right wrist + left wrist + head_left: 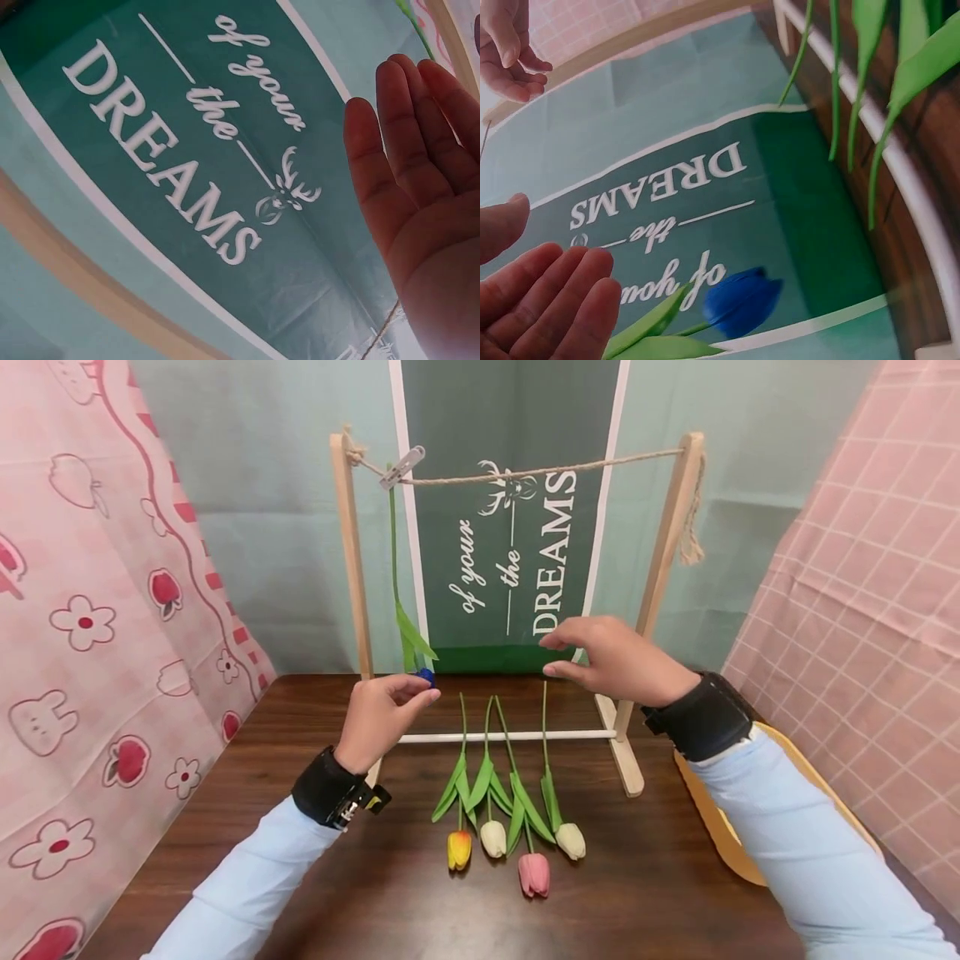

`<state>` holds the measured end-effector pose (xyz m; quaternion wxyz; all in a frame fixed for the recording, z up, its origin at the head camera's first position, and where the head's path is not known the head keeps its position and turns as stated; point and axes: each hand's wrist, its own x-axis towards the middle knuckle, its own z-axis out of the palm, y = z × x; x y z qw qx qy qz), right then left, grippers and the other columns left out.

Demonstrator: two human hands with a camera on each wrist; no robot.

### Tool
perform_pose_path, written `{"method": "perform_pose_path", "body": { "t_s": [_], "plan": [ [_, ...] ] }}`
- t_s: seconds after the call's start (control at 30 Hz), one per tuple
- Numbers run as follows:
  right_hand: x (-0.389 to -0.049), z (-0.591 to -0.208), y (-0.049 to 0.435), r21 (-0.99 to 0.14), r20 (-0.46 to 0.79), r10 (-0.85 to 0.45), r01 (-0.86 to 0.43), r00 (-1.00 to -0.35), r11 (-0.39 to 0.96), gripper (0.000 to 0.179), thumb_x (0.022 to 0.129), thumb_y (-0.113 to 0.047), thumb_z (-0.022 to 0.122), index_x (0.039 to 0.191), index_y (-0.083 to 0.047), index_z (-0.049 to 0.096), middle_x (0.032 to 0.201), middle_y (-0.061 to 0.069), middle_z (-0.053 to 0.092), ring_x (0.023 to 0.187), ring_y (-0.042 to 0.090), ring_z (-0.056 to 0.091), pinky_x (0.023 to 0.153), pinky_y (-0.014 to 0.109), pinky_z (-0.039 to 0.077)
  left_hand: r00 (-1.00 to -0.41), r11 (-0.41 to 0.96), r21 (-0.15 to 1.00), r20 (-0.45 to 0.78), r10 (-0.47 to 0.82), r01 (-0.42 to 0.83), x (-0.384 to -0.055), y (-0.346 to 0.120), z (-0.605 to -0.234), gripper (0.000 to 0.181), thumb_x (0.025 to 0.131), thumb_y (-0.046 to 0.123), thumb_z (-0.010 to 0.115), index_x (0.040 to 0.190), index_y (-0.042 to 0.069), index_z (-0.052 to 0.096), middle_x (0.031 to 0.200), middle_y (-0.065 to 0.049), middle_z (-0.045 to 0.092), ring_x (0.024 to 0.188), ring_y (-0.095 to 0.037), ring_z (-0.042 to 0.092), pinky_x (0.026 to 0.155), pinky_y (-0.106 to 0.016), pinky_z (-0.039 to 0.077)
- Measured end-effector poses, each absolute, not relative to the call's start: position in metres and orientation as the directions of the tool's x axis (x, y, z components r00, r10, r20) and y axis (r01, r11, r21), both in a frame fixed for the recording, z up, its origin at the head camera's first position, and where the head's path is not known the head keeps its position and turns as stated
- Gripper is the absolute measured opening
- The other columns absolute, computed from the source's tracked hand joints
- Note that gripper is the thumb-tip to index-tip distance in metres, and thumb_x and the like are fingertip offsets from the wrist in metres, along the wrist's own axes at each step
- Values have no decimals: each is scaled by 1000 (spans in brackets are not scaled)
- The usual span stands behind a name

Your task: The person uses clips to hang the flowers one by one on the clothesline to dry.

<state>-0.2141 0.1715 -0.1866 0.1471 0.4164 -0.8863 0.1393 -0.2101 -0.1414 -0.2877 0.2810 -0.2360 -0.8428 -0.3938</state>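
Note:
A blue tulip (742,301) hangs head down by its stem from a grey clothespin (402,467) at the left end of the rope (540,471). My left hand (381,714) is nearest to its bloom and overlaps part of it in the head view. In the left wrist view those fingers are loosely bent with nothing between them, and the bloom shows beyond them. My right hand (618,660) is raised in front of the frame's right post, empty, with relaxed fingers and the thumb apart. Beneath the hands, a yellow-orange tulip (459,850), two white tulips (493,839) and a pink tulip (534,875) lie on the table.
The rope runs between two wooden posts (663,552), joined low down by a white bar (517,737). A yellow tray (738,856) sits at the right, partly under my right forearm. Behind the frame hangs a green printed cloth (480,427); pink cloths flank both sides.

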Motion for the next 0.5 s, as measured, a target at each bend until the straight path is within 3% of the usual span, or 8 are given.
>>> {"method": "perform_pose_path", "body": {
  "t_s": [0.5],
  "plan": [
    [-193,-227,198,-189,376,-623,-715,-686,673,34,87,-21,75,115,-3,67,107,7,67,101,24,62,85,42,51,-810,582,589,535,239,561,-190,-140,-317,22,85,25,77,96,6,77,87,-3,72,75,-14,66,64,-31,53]
  ]
}}
